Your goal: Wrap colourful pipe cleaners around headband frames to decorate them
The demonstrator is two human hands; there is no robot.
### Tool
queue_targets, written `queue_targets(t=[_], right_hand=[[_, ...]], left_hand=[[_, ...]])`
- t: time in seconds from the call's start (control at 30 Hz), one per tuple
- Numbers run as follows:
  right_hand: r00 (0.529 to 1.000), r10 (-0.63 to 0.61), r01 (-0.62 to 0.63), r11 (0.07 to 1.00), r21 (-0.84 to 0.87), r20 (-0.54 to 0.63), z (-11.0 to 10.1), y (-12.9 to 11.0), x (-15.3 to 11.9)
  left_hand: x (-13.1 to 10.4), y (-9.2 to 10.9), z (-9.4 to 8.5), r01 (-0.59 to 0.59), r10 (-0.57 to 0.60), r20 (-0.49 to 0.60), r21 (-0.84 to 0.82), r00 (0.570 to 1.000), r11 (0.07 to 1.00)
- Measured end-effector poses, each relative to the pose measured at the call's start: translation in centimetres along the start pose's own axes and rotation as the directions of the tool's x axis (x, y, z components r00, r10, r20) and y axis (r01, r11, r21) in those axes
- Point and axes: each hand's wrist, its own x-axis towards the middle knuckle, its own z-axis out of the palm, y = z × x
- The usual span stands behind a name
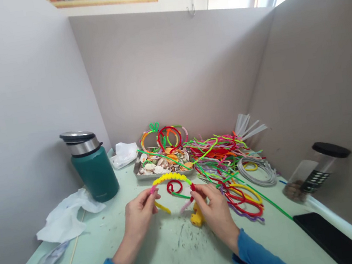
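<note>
An arch-shaped pipe-cleaner band (169, 177) is held up between my two hands. Bumpy yellow winding covers its middle, with pink at the left and green and red at the right. My left hand (141, 208) pinches the pink part, and a yellow end sticks out below the fingers. On the other side my right hand (211, 204) grips the red part, with a pale pink end below it. Close to the right fingers lies a yellow object (196, 217), partly hidden by that hand. A red pipe-cleaner spiral (174, 187) with a green tail lies behind the band.
A metal tray (152, 176) of shells stands behind, with pipe-cleaner rings (169, 138) over it. Tangled pipe cleaners (218, 147) spread rightward to a grey coil (258, 172). A green bottle (95, 170), white tissue (65, 217), clear jar (314, 173) and black phone-like slab (330, 232) flank the table.
</note>
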Motion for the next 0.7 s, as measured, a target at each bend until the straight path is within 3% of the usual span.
queue_targets(t=[0.3, 0.7], right_hand=[[1.000, 0.016, -0.016, 1.000, 0.013, 0.006, -0.1, -0.2, -0.1], [1.000, 0.021, -0.021, 0.999, 0.033, -0.005, 0.0, -0.3, -0.2]], left_hand=[[0.1, 0.1, 0.0, 0.059, -0.059, 0.005, -0.144, 0.998, 0.988], [0.8, -1.9, 0.4, 0.103, -0.105, 0.102, 0.030, 0.989, 0.994]])
